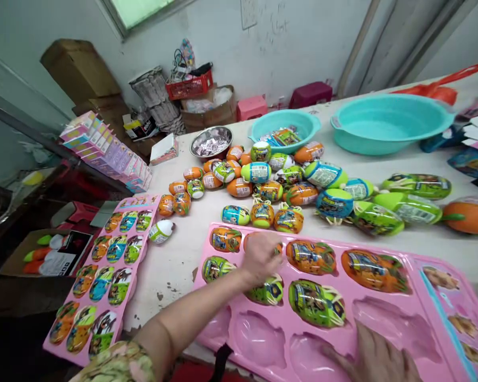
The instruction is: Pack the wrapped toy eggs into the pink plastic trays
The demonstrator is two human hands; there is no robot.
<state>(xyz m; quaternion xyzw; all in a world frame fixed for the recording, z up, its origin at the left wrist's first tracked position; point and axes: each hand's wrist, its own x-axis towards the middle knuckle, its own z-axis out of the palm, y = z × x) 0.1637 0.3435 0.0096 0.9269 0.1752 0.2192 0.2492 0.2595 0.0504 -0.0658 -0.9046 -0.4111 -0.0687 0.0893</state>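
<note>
A pink plastic tray (219,342) with moulded hollows lies before me, its upper rows holding wrapped egg-shaped packs in orange and green. My left hand (262,258) is closed like a fist over an orange egg (248,239) in the top row. Its fingertips are turned down and slightly blurred, so what they hold, if anything, is hidden. Just below that hand sits a green egg (269,292). My right hand (372,353) rests open on the tray's lower part, thumb apart from the fingers, beside unfilled hollows. A larger green egg (314,302) lies just above it.
Loose orange, blue and green eggs (258,172) crowd the table behind the tray. A second, filled pink tray (141,249) lies left. At the back stand a metal bowl (211,137) with small packets, a turquoise basin (258,132) with colourful packets, and a larger turquoise basin (390,124).
</note>
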